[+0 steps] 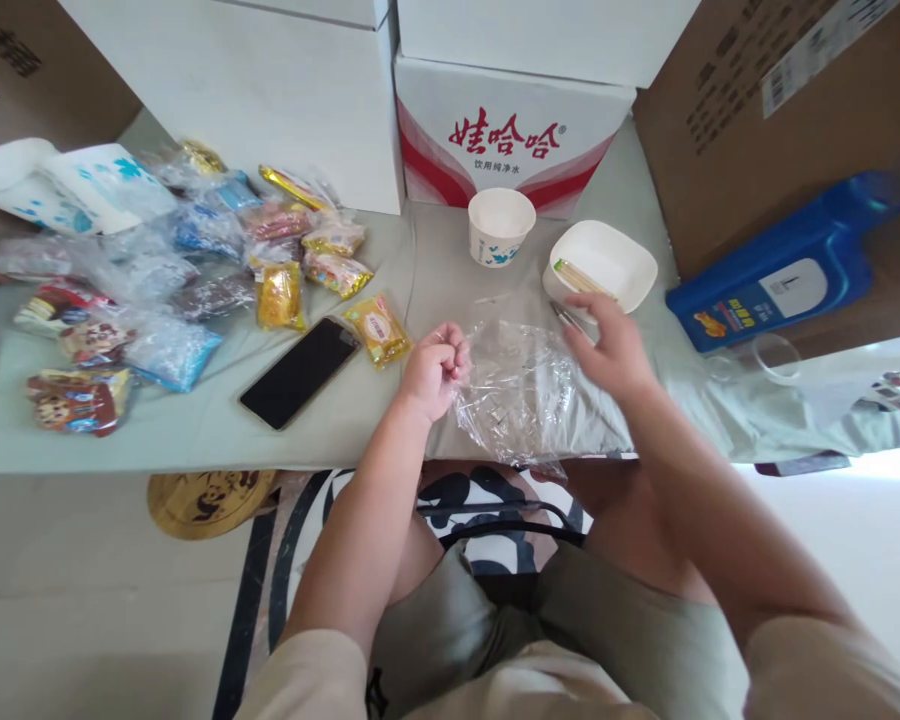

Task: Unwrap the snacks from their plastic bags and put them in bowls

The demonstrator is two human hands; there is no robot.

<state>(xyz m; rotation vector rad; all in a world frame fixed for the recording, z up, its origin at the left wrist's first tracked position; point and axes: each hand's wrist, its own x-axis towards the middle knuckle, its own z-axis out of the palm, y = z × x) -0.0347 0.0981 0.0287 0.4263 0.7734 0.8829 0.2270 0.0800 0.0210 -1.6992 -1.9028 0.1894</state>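
My left hand [436, 368] is closed, its fingers curled, at the left edge of a crumpled clear plastic bag [517, 385] on the cloth. Whether it pinches the bag or something small is hidden. My right hand [611, 345] has its fingers stretched and thumb apart, just in front of a white bowl [637, 265]. Several thin sticks [581, 280] lie inside that bowl. A slim metal tool [566, 317] shows beside the right fingertips; its kind is unclear. Behind the bag stands a white paper cup [501, 230] with blue print.
Left of my hands lie a yellow packet [379, 330], a black phone [300, 372] and a pile of wrapped snacks [195, 240]. Paper cups [109, 190] lie tipped at far left. A blue bottle [784, 270] leans on a cardboard box [795, 130]; a white-red carton [510, 130] stands behind.
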